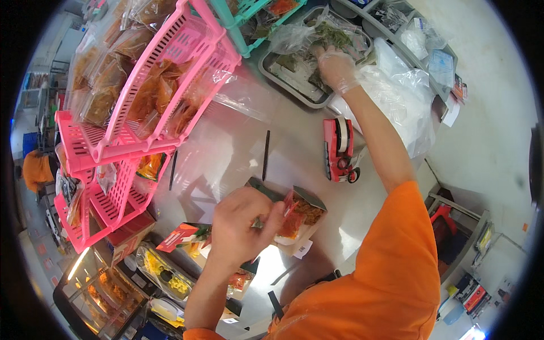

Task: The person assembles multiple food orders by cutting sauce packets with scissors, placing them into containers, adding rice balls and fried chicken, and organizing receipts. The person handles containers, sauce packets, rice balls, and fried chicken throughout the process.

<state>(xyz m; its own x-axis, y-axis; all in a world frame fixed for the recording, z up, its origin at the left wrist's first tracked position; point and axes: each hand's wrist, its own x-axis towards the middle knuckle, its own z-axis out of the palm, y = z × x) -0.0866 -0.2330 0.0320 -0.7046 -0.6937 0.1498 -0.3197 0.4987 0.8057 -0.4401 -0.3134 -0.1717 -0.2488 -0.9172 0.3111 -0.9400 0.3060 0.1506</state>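
Open cardboard food box [309, 232] with reddish-orange filling [304, 215] is sitting on the pale grey worktop [235, 150]; bare, curled left hand [245, 224] is touching its raised flap [289, 207], can't tell if gripping. Farther: clear-gloved right hand [335, 67] is resting among green leaves [333, 36] in rectangular grey metal tray [296, 82], grip hidden, can't tell.

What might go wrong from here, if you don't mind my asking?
The left hand looks ungloved and is close to the filling in the open food box, so it might brush the food. Greens lifted from the metal tray by the gloved right hand could drop on the table. The red tape dispenser, near the right forearm, could get knocked.
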